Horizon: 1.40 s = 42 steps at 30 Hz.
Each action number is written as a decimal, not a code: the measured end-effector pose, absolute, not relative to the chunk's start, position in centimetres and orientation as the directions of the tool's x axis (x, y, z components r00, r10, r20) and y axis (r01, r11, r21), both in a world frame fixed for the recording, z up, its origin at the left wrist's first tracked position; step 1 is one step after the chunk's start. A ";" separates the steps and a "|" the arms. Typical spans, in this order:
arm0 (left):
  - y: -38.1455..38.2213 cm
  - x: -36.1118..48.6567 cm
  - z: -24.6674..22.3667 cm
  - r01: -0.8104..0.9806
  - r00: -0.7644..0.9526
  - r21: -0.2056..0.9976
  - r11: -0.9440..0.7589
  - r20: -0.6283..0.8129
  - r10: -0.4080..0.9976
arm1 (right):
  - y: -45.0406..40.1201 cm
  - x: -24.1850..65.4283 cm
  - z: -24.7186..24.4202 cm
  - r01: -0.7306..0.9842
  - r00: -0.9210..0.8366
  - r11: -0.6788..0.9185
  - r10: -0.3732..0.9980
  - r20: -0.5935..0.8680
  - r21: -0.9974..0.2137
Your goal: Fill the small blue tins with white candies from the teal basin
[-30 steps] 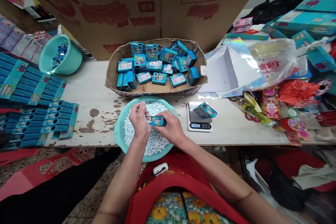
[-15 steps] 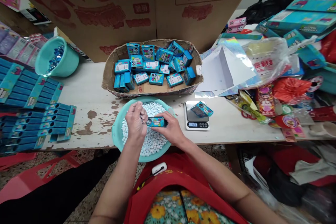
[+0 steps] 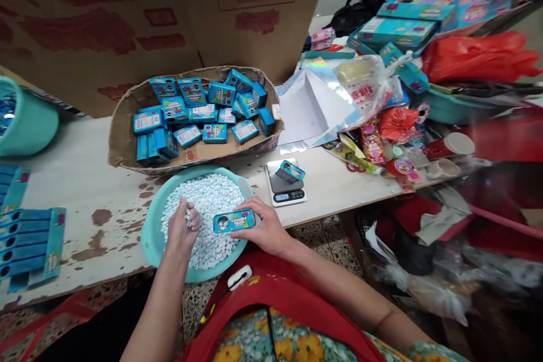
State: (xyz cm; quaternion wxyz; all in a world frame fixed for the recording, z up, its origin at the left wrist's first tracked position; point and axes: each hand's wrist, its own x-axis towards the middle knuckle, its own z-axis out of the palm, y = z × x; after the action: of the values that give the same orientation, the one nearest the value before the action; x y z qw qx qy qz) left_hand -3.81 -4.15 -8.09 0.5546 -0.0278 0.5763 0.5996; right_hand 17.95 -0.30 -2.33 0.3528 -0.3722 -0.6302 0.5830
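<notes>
My left hand [image 3: 184, 227] is closed in a loose fist over the teal basin, with a few small white candies showing among its fingers. To its right, my right hand [image 3: 265, 227] grips a small blue candy box [image 3: 233, 220] by its right end. The narrow printed side faces up, and a round hole at its left end shows something pale inside. Below both hands, the teal basin [image 3: 149, 237] holds a heap of white candies [image 3: 207, 195]. On a small digital scale [image 3: 288, 197] right of the basin lies another blue box [image 3: 291, 171], tilted.
Behind the basin stands a cut-down cardboard tray [image 3: 127, 153] with several blue boxes. Stacked blue cartons [image 3: 31, 246] and a teal bucket [image 3: 31, 124] are at left. Paper sheets [image 3: 305, 104], plastic bags and packets crowd the right side. A large cardboard carton [image 3: 169, 11] rises behind.
The view has swung to the right. My left hand has moved away from the box's holed end, leaving a gap. My right hand still holds the box.
</notes>
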 end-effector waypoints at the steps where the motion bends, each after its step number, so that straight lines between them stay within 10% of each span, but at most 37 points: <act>1: -4.2 -3.7 -8.1 -0.707 -0.363 0.641 0.297 -0.690 0.626 | -0.7 18.9 -2.4 0.062 -0.460 0.019 0.888 -0.011 -0.998; 12: -1.7 -1.7 -7.8 0.119 -0.568 0.897 0.426 -0.290 0.770 | -2.5 29.6 -6.1 0.219 -0.147 -0.138 0.974 -0.172 -0.966; 22: -0.7 -2.9 -7.9 -0.730 -0.296 0.612 0.306 -0.685 0.665 | -1.7 25.8 -13.8 0.320 -0.230 0.024 0.972 -0.053 -0.947; 27: -0.6 -3.1 -6.9 -0.820 -0.357 0.558 0.126 -0.672 0.649 | -1.3 26.8 -13.3 0.421 -0.243 0.173 0.967 0.073 -0.890; 33: -0.1 -3.3 -6.1 -0.855 -0.372 0.513 0.069 -0.701 0.609 | 6.3 28.4 -12.5 0.527 0.185 0.070 0.963 0.195 -0.847; 42: 0.7 0.2 -2.1 -0.777 -0.462 0.629 0.010 -0.581 0.670 | 8.8 22.5 -4.9 0.396 -0.237 0.275 0.952 0.192 -0.876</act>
State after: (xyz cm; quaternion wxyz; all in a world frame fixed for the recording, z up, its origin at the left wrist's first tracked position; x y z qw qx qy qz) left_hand 0.16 0.71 -2.06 0.5156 -0.0549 0.4888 0.7016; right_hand 22.46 8.85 -4.90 0.3857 -0.4822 -0.6991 0.3604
